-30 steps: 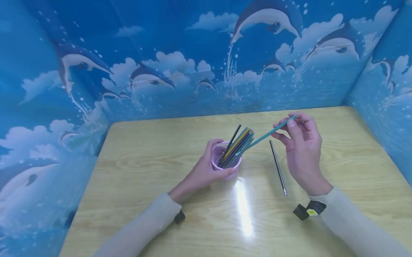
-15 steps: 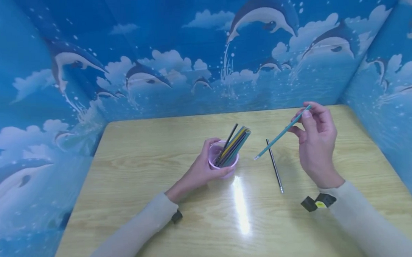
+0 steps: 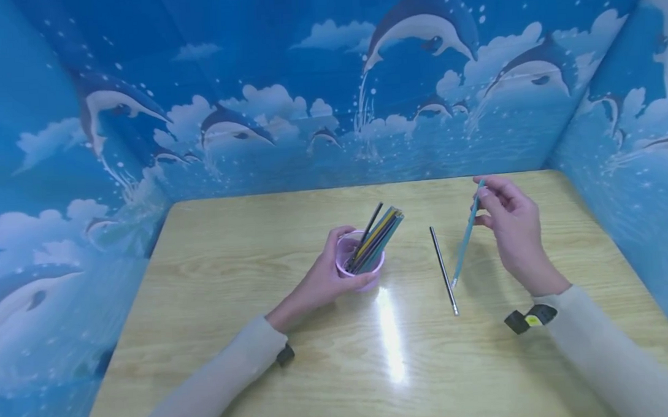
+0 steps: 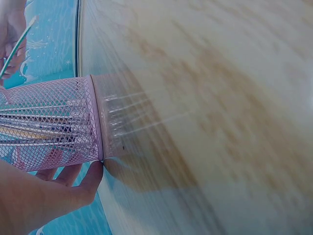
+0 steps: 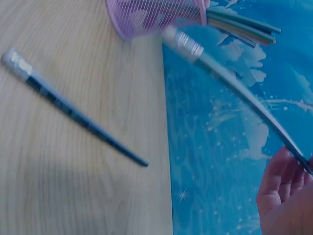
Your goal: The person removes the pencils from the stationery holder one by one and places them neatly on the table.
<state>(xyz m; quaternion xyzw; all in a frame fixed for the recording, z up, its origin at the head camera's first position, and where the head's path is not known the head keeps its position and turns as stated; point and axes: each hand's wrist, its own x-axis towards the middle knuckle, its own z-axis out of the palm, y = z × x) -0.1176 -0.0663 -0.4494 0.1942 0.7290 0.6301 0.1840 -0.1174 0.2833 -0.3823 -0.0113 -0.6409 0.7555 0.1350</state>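
Observation:
My left hand (image 3: 332, 273) grips a pink mesh pencil cup (image 4: 49, 93) from the left side, thumb along its near side. Several pencils (image 3: 380, 237) lean rightward inside it, among them yellow, teal and dark ones. My right hand (image 3: 514, 227) pinches a teal pencil (image 3: 466, 244) near its upper end, its white eraser and metal ferrule pointing down toward the table. Just left of that eraser, a dark pencil (image 5: 83, 117) lies on the table, its own eraser end toward me.
The wood-grain table (image 3: 231, 267) carries a bright light reflection (image 3: 390, 335). Blue dolphin-print cloth (image 3: 287, 130) walls the back and both sides. A small black device (image 3: 531, 318) sits at the right wrist.
The teal pencil has come out of the cup, moved right, and swung from slanting to nearly upright beside the dark pencil. My left hand keeps holding the cup.

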